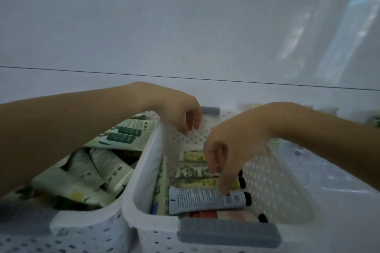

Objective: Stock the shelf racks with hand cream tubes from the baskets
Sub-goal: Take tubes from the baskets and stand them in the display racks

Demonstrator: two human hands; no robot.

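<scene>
Head cam is looking down at two white perforated baskets sitting side by side in the lower half of the frame. The left basket is piled with pale green tubes, all jumbled at angles. The right basket is less full: a few floral yellow-green tubes lie across the middle, a grey tube with a black cap lies on its side nearer the bottom of the frame, and a reddish-pink tube sits partly under it. A grey handle pad runs along this basket's near rim.

The person's right hand reaches down into the right basket, fingers pointing down and bunched fairly narrow. The fingertips are touching the grey tube close to its cap end. It's too blurry to say whether that's a real pinch or just contact, and the tube is lying flat in the basket.

The left hand hangs over the far end of the wall between the two baskets. Its fingers are loosely curled with nothing in them, and it's not clear if they touch the rim.

Behind everything, filling the upper half of the frame, is a plain white panel.
</scene>
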